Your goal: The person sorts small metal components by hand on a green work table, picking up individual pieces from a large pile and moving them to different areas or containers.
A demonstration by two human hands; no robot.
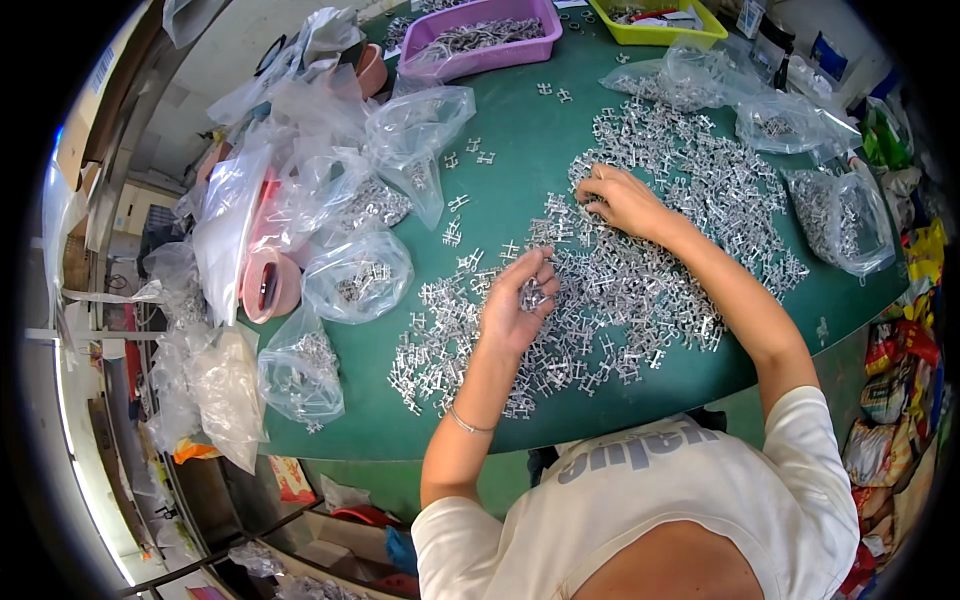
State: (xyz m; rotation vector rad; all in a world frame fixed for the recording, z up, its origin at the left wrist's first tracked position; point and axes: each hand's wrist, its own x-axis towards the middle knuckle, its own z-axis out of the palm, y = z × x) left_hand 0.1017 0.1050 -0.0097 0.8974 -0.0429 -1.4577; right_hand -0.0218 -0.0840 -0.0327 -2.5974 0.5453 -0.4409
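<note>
A wide heap of small silvery H-shaped metal parts (650, 270) is spread over the green table (520, 120). My left hand (512, 305) is cupped palm up at the heap's left side, its fingers curled round a few of these metal parts. Farther away and to the right, my right hand (625, 200) reaches down to the heap's far left edge. Its fingers are bent together at the parts, and whatever sits between the fingertips is hidden.
Clear bags of metal parts stand along the left, such as one bag (300, 370), and at the right, another bag (840, 215). A purple basket (553, 30) of parts and a yellow tray (670, 36) sit at the far edge. A pink container (283, 290) stands among the left bags.
</note>
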